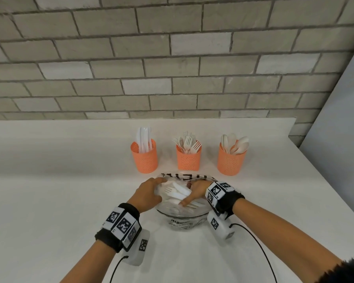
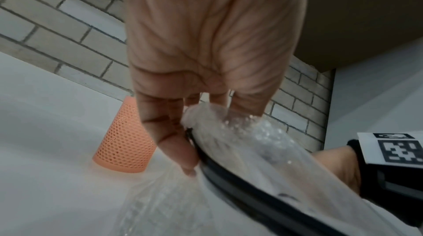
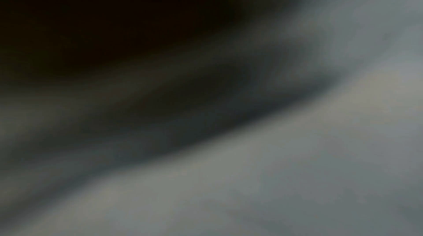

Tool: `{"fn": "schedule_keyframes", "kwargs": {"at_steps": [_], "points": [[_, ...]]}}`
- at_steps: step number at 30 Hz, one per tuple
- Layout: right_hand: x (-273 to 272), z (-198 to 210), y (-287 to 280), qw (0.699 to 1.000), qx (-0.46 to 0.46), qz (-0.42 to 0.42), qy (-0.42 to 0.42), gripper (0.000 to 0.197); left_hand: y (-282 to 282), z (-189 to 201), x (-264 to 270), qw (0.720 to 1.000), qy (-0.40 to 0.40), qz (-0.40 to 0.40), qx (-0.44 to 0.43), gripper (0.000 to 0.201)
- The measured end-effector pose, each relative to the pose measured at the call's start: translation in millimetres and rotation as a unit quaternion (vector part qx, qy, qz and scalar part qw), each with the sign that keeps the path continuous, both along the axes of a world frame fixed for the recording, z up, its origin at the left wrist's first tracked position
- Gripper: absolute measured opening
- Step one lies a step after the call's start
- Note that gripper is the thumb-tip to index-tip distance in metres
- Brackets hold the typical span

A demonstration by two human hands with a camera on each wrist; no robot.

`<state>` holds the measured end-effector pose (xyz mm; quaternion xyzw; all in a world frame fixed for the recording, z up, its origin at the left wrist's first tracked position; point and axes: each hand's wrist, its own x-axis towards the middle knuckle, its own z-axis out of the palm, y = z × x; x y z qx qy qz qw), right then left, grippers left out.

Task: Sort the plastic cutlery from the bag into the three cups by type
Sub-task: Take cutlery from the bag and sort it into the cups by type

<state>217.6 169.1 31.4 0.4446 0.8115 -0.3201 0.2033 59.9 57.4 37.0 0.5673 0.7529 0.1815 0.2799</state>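
Observation:
A clear plastic bag (image 1: 182, 220) with printed warning text lies on the white counter, and white plastic cutlery (image 1: 177, 193) shows through its open mouth. My left hand (image 1: 150, 194) grips the bag's left rim; in the left wrist view its thumb and fingers (image 2: 174, 142) pinch the film of the bag (image 2: 251, 151). My right hand (image 1: 193, 194) reaches into the mouth among the cutlery, its fingers partly hidden. Behind stand three orange mesh cups: knives in the left cup (image 1: 144, 159), forks in the middle cup (image 1: 188, 160), spoons in the right cup (image 1: 231, 162). The right wrist view is dark and blurred.
The white counter (image 1: 59, 180) runs back to a grey brick wall (image 1: 172, 58). A pale panel (image 1: 345, 119) closes off the right side, where the counter edge slants toward me. Black cables (image 1: 260, 248) trail from both wrist cameras. The left cup (image 2: 124, 142) also shows beside my left hand.

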Motion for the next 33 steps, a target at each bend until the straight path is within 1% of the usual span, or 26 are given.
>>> {"fn": "schedule_keyframes", "kwargs": {"at_steps": [4,7,10,13,17,20,24,28,30,33], "points": [[-3.2,-5.1,-2.4,0.999,-0.033,-0.005,0.024,0.073,1.5,-0.9,0.5,1.000,-0.010,0.010,0.009,0.063],[-5.3,-11.2,-1.0,0.999,-0.040,-0.013,0.025,0.075,0.1,-3.7,0.4,1.000,-0.013,0.005,-0.002,0.061],[-7.0,-8.0,1.7,0.998,-0.034,-0.022,0.044,0.071,0.0,0.0,-6.2,1.000,-0.019,0.014,0.011,0.057],[-8.4,-9.3,4.9,0.998,-0.026,-0.023,0.061,0.072,3.0,2.6,-9.8,0.999,-0.018,0.028,0.029,0.054],[-9.2,-17.7,4.7,0.998,-0.053,-0.011,0.025,0.080,3.4,-2.6,-3.8,1.000,-0.015,0.019,0.009,0.056],[-6.8,-16.4,4.7,0.998,-0.061,0.001,0.026,0.063,2.9,-3.2,-5.7,1.000,-0.017,0.015,0.000,0.056],[-3.7,-17.7,7.3,0.997,-0.045,0.007,0.064,0.055,4.0,1.4,-11.1,0.999,-0.029,0.019,0.012,0.057],[-1.1,-24.8,2.5,0.994,-0.055,0.010,0.091,0.058,4.1,-2.8,-3.0,1.000,-0.006,0.031,-0.003,0.060],[-0.8,-27.6,-0.7,0.994,-0.052,0.023,0.090,0.061,1.6,-5.7,-0.3,0.999,-0.005,0.028,-0.018,0.061],[0.9,-26.8,-0.8,0.994,-0.052,0.017,0.092,0.064,-1.4,-4.1,-2.3,0.999,-0.005,0.024,-0.020,0.059]]}}
